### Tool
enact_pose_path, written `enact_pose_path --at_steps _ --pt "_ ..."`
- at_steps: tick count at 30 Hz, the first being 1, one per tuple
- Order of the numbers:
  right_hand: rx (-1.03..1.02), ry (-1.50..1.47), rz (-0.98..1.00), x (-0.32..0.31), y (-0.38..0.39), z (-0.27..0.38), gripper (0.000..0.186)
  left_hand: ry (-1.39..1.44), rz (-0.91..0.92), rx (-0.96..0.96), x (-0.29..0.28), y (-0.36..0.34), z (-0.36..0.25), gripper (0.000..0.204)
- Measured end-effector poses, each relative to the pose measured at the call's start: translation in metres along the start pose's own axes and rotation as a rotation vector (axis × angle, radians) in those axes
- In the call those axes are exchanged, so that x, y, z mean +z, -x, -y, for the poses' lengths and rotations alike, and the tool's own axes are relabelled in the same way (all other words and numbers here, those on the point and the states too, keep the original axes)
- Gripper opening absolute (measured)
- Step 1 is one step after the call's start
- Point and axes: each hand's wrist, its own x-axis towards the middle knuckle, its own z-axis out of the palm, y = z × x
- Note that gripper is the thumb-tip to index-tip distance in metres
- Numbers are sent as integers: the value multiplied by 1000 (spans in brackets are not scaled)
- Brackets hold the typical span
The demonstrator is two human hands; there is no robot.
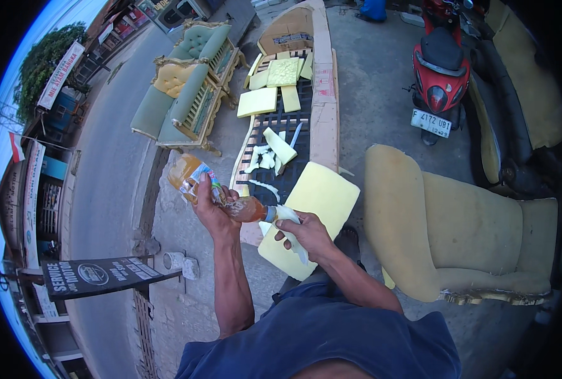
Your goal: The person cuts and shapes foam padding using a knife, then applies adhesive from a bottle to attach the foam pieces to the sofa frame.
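Note:
My left hand [216,211] wraps round the middle of a clear plastic bottle [248,209] of amber liquid, tilted with its neck toward the right. My right hand [306,237] pinches a thin, soft white piece [287,213] at the bottle's mouth; whether it is foam or cloth I cannot tell. Below both hands lies a pale yellow foam sheet [325,196], slanting over the near end of a long sofa frame [324,126]. Foam scraps [279,145] and a knife-like blade [295,135] rest on the frame's black webbing [281,184].
More foam pieces [257,102] lie farther up the frame. Green tufted armchairs [167,104] stand at the far left beside the road [113,170]. To the right are a tan sofa section [470,221] and a red motorbike [441,69]. A black signboard [104,276] juts in from the left.

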Motion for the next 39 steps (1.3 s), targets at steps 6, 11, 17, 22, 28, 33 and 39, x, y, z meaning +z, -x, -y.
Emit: enact_pose_path --at_steps 6,11,17,22,28,33,39 --pt "99 -93 155 -51 -9 19 23 -570 -45 259 -3 -11 42 33" --pt "-80 -29 -74 -142 -38 61 22 -732 259 -572 -64 -21 132 48" --pt "-22 239 -168 -251 -145 68 26 -822 229 -750 -85 42 163 48" --pt "-190 1040 118 -250 -218 53 31 -765 -186 -599 -127 129 31 47" --pt "-355 1456 498 -199 -274 30 30 -663 -605 -284 -150 228 -31 49" --pt "-332 1562 605 -210 -286 29 31 -569 -660 -254 -159 251 -21 52" --pt "-419 1611 836 -280 -241 44 37 -658 -598 -267 -167 248 -32 58"
